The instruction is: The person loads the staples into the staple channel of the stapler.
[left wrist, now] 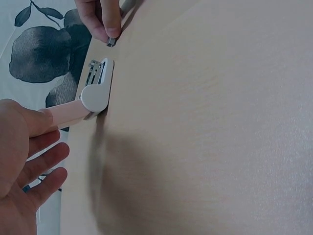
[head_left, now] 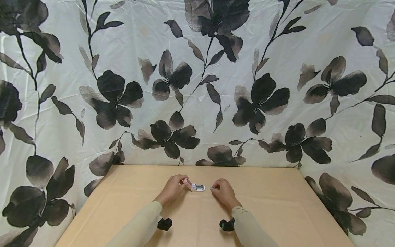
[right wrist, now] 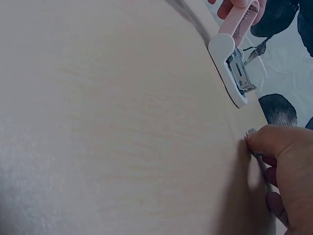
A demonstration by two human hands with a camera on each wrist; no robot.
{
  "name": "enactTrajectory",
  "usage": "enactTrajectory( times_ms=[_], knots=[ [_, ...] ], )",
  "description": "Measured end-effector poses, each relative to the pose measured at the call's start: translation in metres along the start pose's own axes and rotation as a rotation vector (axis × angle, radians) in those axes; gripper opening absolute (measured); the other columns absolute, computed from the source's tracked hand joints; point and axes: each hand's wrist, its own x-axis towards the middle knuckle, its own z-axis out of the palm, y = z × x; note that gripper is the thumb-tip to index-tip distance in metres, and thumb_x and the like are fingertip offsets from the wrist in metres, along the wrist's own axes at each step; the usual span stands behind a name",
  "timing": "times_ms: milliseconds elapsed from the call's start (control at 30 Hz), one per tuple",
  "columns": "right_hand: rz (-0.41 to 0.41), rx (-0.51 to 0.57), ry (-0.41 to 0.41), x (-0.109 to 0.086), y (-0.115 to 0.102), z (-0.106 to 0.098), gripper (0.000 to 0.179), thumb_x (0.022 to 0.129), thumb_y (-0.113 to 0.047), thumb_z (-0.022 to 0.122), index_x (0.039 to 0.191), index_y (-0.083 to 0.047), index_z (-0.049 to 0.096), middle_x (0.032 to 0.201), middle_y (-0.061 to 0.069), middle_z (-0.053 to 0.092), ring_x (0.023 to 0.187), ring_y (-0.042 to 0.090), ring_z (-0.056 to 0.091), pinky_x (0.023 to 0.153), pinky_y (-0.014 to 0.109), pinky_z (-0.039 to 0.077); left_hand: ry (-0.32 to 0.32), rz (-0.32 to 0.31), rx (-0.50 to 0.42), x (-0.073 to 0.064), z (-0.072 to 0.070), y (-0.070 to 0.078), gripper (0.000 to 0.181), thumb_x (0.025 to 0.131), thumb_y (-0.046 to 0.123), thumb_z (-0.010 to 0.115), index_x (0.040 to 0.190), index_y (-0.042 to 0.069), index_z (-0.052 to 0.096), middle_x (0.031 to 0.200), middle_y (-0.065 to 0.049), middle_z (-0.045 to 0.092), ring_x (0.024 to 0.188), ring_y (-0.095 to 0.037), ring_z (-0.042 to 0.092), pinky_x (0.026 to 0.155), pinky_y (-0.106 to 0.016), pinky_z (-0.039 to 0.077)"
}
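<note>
A small stapler (head_left: pixel 197 187) with a white base and pink top arm lies opened out on the table, its metal staple channel bare. My left hand (head_left: pixel 173 188) pinches the end of the raised pink arm (left wrist: pixel 67 113) between thumb and index finger, the other fingers spread apart. On the other side, my right hand (head_left: pixel 224 192) pinches a short strip of staples (right wrist: pixel 251 131) between thumb and fingertips, close over the tabletop. A small gap separates the strip from the front end of the stapler's white base (right wrist: pixel 222 49).
The light wood-coloured table (head_left: pixel 262 202) carries faint creases. Behind its far edge hangs a white cloth (head_left: pixel 216 151) printed with dark flowers. Black devices (head_left: pixel 165 224) are worn at both wrists, below the sleeves.
</note>
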Motion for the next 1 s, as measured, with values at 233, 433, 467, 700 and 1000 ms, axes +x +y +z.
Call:
enactTrajectory(
  times_ms=[233, 433, 467, 700, 1000],
  knots=[
    [-0.006, -0.001, 0.006, 0.000, 0.002, 0.001, 0.009, 0.088, -0.012, 0.080, 0.084, -0.012, 0.072, 0.097, 0.002, 0.066, 0.094, 0.018, 0.058, 0.093, 0.044, 0.054, -0.013, -0.035, -0.020, 0.000, 0.000, 0.000, 0.026, 0.098, 0.002, 0.066, 0.123, -0.004, 0.070, 0.116, -0.015, 0.073, 0.096, -0.022, 0.065, 0.088, -0.043, 0.055],
    [-0.009, 0.022, 0.013, -0.002, 0.001, -0.001, 0.009, 0.088, -0.011, 0.080, 0.084, -0.011, 0.073, 0.095, 0.001, 0.065, 0.092, 0.018, 0.057, 0.090, 0.042, 0.053, -0.005, -0.025, -0.007, 0.000, 0.001, 0.000, 0.024, 0.098, 0.003, 0.066, 0.121, -0.004, 0.071, 0.115, -0.015, 0.074, 0.094, -0.020, 0.065, 0.087, -0.042, 0.055],
    [-0.008, 0.028, 0.015, -0.003, 0.001, -0.001, 0.009, 0.088, -0.011, 0.080, 0.083, -0.011, 0.073, 0.095, 0.001, 0.065, 0.091, 0.017, 0.057, 0.090, 0.042, 0.053, -0.002, -0.021, -0.004, 0.000, 0.001, 0.000, 0.023, 0.097, 0.003, 0.067, 0.119, -0.003, 0.071, 0.114, -0.014, 0.074, 0.094, -0.020, 0.065, 0.086, -0.041, 0.055],
    [-0.011, 0.032, 0.019, -0.006, -0.002, -0.002, 0.009, 0.088, -0.011, 0.080, 0.084, -0.010, 0.073, 0.094, 0.001, 0.065, 0.090, 0.016, 0.056, 0.087, 0.039, 0.052, -0.021, -0.039, -0.030, -0.003, 0.000, 0.002, 0.024, 0.098, 0.004, 0.066, 0.121, -0.004, 0.070, 0.113, -0.012, 0.075, 0.094, -0.019, 0.064, 0.085, -0.040, 0.055],
    [0.003, 0.051, 0.024, -0.012, -0.007, -0.002, 0.008, 0.088, -0.011, 0.080, 0.084, -0.010, 0.073, 0.095, 0.001, 0.066, 0.093, 0.018, 0.058, 0.092, 0.043, 0.053, -0.024, -0.027, -0.034, -0.007, -0.003, 0.002, 0.025, 0.098, 0.003, 0.065, 0.121, -0.005, 0.070, 0.113, -0.013, 0.074, 0.093, -0.019, 0.064, 0.085, -0.040, 0.055]
  ],
)
